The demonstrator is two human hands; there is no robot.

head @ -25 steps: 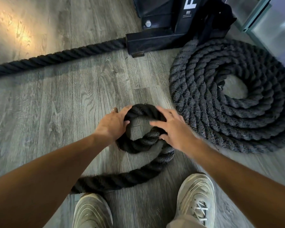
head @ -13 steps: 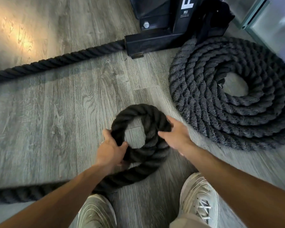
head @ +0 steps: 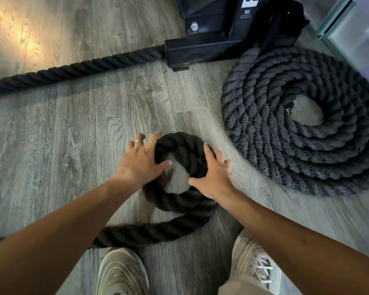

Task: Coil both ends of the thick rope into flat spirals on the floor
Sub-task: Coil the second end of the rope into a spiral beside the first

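I see bare floor [head: 62,145] open from 8 to 11 o'clock of the small loop [head: 179,201], bounded far out by the straight rope [head: 73,70]. At 2 o'clock the finished coil [head: 303,124] lies near, leaving a narrow strip. The black frame [head: 202,47] blocks 12 o'clock; shoes [head: 121,273] crowd 6.

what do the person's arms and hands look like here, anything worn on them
Both forearms are bare up to the frame edge, with no sleeves, gloves or watch in view. The left hand wears a thin, pale metal ring on one finger. The right hand shows no rings or other jewellery.
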